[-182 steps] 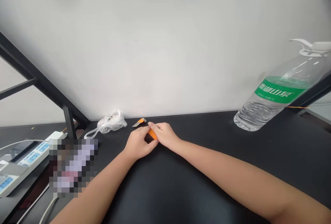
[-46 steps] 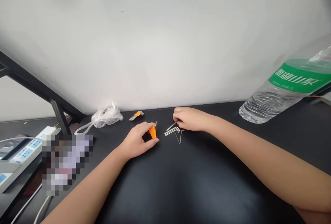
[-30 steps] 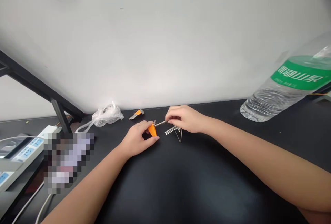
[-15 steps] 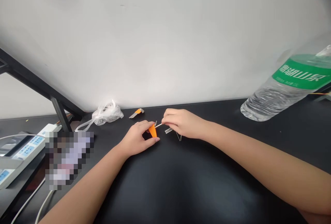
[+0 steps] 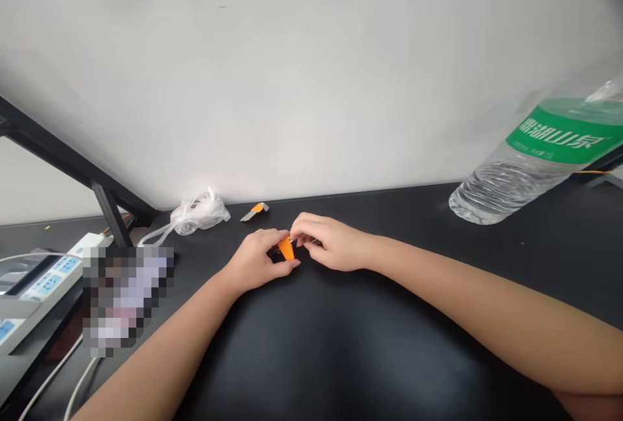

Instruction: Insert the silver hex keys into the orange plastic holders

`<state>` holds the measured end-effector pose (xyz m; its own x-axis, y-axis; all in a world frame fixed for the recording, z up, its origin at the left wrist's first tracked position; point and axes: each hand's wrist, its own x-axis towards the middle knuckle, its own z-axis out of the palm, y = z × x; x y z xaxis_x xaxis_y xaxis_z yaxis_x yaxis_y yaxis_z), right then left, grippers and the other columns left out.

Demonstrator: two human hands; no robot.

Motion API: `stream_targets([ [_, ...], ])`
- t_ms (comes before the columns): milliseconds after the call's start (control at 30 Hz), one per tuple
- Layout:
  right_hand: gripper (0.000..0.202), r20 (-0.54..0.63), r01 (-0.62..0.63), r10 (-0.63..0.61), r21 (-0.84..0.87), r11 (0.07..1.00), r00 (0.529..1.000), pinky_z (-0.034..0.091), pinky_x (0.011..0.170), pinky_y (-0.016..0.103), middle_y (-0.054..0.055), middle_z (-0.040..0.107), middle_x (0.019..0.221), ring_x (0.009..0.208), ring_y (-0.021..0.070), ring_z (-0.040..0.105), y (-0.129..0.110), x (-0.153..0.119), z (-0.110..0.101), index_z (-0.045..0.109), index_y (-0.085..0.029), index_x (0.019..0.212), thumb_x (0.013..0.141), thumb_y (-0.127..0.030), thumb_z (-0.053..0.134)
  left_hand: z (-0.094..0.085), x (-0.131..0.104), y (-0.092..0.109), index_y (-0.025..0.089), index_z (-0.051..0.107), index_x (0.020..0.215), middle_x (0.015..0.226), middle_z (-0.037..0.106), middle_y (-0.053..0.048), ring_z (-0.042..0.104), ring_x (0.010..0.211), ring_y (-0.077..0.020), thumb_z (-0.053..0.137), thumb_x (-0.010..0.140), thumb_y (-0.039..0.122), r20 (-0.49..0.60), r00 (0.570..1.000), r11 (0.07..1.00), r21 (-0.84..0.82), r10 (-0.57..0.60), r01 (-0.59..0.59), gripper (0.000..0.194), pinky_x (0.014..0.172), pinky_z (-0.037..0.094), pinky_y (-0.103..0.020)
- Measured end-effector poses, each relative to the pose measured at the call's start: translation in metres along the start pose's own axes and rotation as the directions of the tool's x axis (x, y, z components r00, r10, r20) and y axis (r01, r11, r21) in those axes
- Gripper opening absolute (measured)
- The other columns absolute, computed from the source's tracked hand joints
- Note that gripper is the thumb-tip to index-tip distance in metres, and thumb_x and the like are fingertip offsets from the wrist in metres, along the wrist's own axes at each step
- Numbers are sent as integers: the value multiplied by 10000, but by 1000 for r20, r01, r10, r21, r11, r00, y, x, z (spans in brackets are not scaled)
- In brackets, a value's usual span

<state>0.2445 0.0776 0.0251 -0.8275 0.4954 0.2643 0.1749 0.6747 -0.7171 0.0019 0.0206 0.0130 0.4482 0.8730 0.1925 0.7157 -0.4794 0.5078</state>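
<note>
My left hand is closed around an orange hex key holder, with the thumb along its near end and the fingers at its far end. My right hand has come right up to the holder's right side, its fingertips pinched on a thin silver hex key, of which only a tiny bit shows. Beneath the right palm, loose hex keys on the black table are nearly all hidden. Farther back lies a second orange holder filled with several hex keys.
A crumpled clear plastic bag lies by the wall. On the right stands a large water bottle with a green label. To the left are a white power strip, cables, a blurred-out item and a black metal frame.
My right hand has moved left and slightly down, bringing the hex key to the holder and covering the loose keys. The left hand stays nearly in place on the holder.
</note>
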Motion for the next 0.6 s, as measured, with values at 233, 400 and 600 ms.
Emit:
stream_targets([
  [233,133,140,-125,174,-305,944,975,438,662,282,46,662,1039,771,154,595,23,-5,-41,685,-213,926,869,-128,599,1,-2,-1,230,678,1214,929,699,-23,638,795,-175,729,884,479,-29,999,1000,-4,-18,18,416,765,517,-313],
  [400,75,206,-163,260,-394,904,943,399,590,287,39,654,938,710,156,580,35,-8,-43,663,-214,825,833,-146,630,1,-2,-1,233,674,1249,982,724,-37,658,825,-184,737,880,468,-34,999,1000,-9,-10,10,442,781,533,-323],
  [600,110,248,-260,357,-352,899,901,350,477,286,20,649,924,607,139,545,31,-9,-37,641,-236,816,744,-179,702,2,-2,-2,236,677,1239,975,721,-33,656,815,-181,731,886,468,-34,999,1000,-9,-12,11,426,770,534,-318],
])
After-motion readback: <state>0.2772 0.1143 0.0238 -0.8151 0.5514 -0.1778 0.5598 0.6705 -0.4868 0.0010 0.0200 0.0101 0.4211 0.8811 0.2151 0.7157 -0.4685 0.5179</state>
